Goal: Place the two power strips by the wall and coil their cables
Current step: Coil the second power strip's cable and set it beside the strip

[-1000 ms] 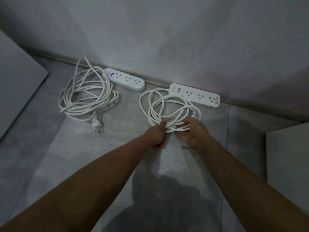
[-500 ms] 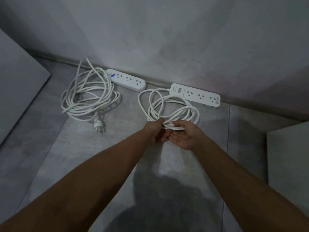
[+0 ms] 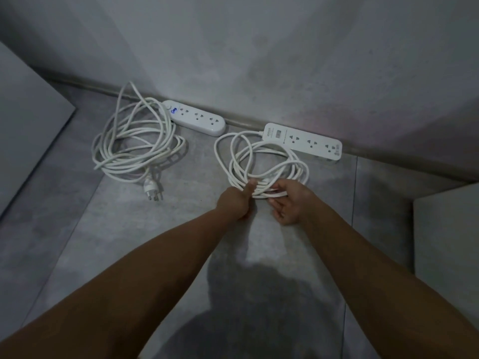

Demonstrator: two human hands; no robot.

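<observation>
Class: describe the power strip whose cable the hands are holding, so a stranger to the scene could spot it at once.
Follow the wall down to its base, where two white strips lie. Take the right-hand power strip: flat and square-cornered with a grey panel, unlike its rounded, blue-marked neighbour.

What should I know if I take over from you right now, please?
Left hand grips the near side of the right cable, thumb on top; right hand holds the same bundle beside it.
Both strips lie along the wall: left power strip, right power strip.
Done: left cable lies loosely coiled on the floor, its plug at the front.
Left: gather the right cable's loose loops and set it down; its plug is hidden.
</observation>
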